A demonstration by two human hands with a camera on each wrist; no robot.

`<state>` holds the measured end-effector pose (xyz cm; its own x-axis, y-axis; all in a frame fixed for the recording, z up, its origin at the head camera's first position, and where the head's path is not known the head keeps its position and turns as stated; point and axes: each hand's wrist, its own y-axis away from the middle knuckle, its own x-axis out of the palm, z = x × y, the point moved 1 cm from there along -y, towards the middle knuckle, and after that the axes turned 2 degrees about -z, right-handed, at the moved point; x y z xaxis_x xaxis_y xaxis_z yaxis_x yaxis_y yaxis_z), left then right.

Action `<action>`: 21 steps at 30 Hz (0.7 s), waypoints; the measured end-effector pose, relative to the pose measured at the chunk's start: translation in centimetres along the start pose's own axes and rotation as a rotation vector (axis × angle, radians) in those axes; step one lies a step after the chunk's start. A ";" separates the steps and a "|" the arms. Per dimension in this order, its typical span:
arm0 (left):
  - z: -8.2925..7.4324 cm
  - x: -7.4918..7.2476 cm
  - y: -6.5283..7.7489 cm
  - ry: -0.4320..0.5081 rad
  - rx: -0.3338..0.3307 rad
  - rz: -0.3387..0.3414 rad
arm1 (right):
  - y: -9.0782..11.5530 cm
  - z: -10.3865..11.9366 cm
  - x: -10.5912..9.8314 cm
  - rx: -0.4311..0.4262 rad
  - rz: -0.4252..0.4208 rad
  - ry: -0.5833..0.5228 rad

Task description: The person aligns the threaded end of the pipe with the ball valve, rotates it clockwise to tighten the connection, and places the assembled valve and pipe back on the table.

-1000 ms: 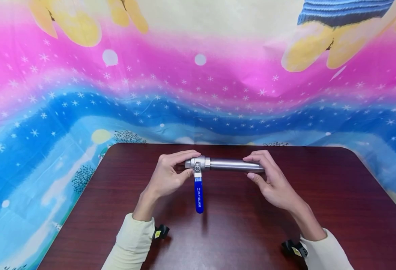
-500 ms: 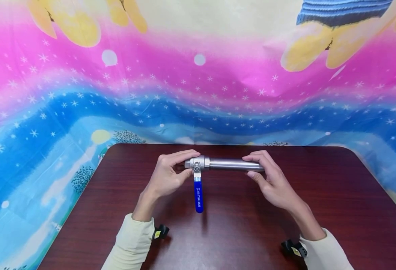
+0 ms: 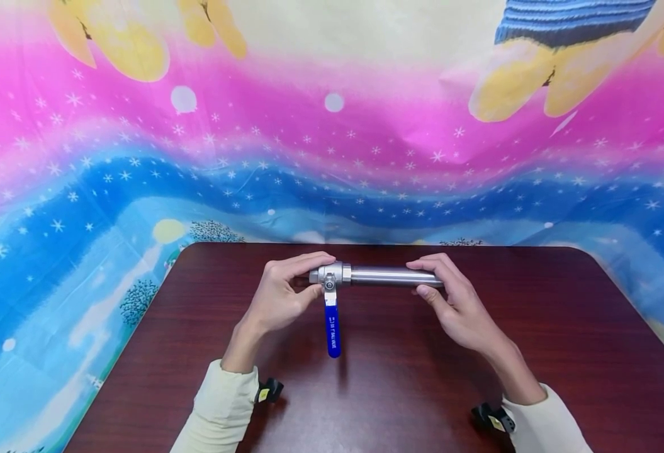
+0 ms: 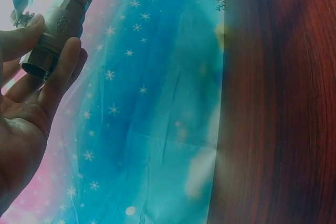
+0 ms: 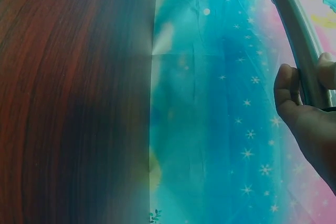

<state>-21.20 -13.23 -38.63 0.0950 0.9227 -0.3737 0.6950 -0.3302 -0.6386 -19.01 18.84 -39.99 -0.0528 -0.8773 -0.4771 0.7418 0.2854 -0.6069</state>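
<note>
Left hand [image 3: 282,294] pinched hex-ended metal ball valve [image 3: 337,273], slim blue lever [image 3: 333,330] beside its thumb; right hand [image 3: 457,308] gripped smooth, cylindrical metal tube [image 3: 379,275].

From the head, the desk's far edge [image 3: 388,250] is overlooked. The pipe [image 3: 379,275] is shared with nearer wrist views.

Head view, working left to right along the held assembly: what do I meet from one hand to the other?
Left hand → blue-handled ball valve → metal tube → right hand.
</note>
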 end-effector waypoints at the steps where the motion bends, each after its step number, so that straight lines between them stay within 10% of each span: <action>1: 0.0 0.0 0.0 0.001 0.002 0.001 | 0.0 0.0 0.0 0.004 0.004 -0.002; 21: 0.1 0.1 0.0 0.004 -0.009 0.002 | 0.2 0.1 0.0 0.043 0.043 -0.050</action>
<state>-21.19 -13.12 -38.75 0.0996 0.9228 -0.3721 0.7015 -0.3304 -0.6315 -18.77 18.87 -40.02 0.0127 -0.8829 -0.4693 0.7709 0.3076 -0.5578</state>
